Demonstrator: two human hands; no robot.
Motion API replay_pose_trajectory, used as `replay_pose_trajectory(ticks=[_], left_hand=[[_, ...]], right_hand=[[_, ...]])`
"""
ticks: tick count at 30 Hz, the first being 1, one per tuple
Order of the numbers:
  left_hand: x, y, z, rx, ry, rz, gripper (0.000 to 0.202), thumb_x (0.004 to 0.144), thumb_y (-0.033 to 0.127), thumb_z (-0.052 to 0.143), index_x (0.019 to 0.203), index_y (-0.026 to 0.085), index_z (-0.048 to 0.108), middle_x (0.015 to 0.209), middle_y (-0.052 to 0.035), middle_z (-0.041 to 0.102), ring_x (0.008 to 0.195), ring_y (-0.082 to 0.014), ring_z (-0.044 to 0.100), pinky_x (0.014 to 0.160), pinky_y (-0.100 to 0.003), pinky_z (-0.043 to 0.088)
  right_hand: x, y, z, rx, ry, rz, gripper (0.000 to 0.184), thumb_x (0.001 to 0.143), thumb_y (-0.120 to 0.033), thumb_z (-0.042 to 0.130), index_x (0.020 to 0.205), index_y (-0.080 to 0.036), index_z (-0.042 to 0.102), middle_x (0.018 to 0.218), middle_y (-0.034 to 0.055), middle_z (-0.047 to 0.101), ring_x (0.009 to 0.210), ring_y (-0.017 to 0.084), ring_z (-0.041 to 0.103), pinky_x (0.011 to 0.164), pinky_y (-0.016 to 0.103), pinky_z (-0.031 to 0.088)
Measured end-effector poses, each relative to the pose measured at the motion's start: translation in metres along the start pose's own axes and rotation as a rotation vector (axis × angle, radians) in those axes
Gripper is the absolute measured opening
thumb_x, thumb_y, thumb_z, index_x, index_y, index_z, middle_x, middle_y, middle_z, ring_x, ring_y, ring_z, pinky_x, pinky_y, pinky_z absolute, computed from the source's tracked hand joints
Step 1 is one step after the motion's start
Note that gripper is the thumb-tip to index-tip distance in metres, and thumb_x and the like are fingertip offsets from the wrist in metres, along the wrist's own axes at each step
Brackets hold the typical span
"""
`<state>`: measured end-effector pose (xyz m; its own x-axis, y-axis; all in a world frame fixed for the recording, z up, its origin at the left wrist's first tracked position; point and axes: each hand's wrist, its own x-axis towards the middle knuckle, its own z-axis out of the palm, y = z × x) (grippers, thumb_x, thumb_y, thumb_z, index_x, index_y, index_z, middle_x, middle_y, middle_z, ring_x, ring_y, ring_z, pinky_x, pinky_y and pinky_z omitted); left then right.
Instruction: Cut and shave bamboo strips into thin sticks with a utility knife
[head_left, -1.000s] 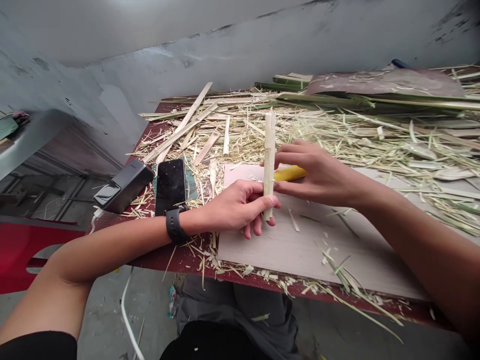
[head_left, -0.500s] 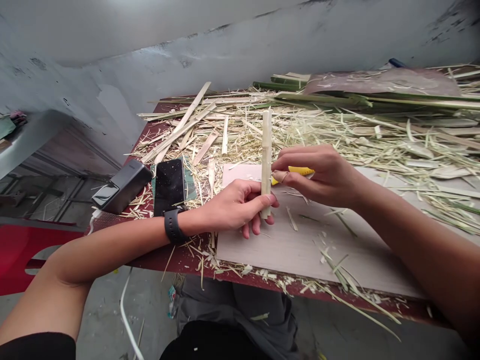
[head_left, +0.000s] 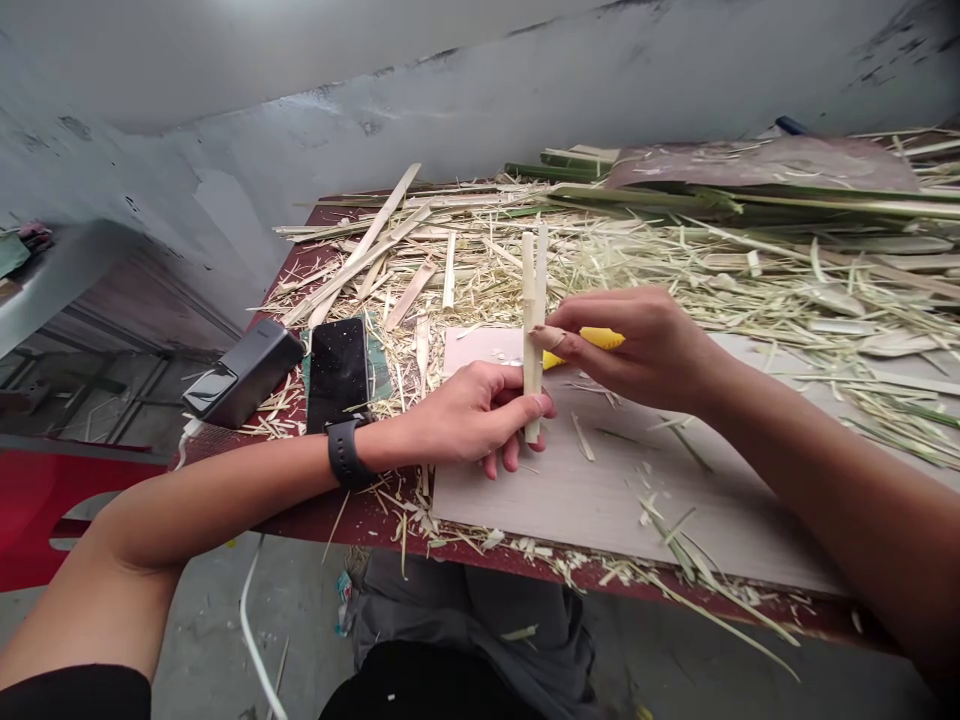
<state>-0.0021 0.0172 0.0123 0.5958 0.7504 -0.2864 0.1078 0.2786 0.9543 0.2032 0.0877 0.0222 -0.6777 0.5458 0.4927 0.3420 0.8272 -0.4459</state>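
My left hand (head_left: 469,412) is closed round the lower end of a pale bamboo stick (head_left: 533,300), holding it upright over a grey board (head_left: 600,490). My right hand (head_left: 637,345) grips a yellow-handled knife (head_left: 592,342) and presses against the stick's middle, thumb on the stick. The stick's upper end shows a split into two thin halves. A black watch (head_left: 346,450) sits on my left wrist.
A dark red table (head_left: 360,520) is covered with bamboo shavings and strips (head_left: 675,260). A black phone (head_left: 339,372) and a dark power bank (head_left: 244,372) lie at the left edge. Long green bamboo pieces (head_left: 712,195) lie at the back by the wall.
My right hand has moved the knife in against the stick's middle, and the stick's top has opened into two halves. My left hand has kept its grip.
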Motion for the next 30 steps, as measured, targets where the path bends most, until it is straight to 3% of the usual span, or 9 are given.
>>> replay_pose_trajectory(ticks=[20,30], left_hand=[[-0.0007,0.0028,0.0014,0.01,0.008,-0.01,0.02,0.106,0.017,0.054,0.087,0.013,0.058,0.073,0.0025,0.067,0.044,-0.0032,0.058,0.037,-0.014,0.047],[-0.0005,0.0026,0.0003,0.009,0.004,-0.001,0.02,0.105,0.017,0.054,0.086,0.013,0.058,0.075,0.0013,0.067,0.045,-0.0027,0.059,0.039,-0.013,0.047]], right_hand=[[-0.001,0.0014,0.0007,-0.001,-0.044,0.082,0.025,0.102,-0.039,0.058,0.081,-0.025,0.063,0.063,-0.0007,0.063,0.055,0.013,0.051,0.057,0.032,0.041],[0.0001,0.0008,0.0,0.008,-0.106,0.167,0.032,0.103,-0.047,0.054,0.081,-0.025,0.064,0.062,-0.0004,0.061,0.055,0.014,0.049,0.058,0.034,0.041]])
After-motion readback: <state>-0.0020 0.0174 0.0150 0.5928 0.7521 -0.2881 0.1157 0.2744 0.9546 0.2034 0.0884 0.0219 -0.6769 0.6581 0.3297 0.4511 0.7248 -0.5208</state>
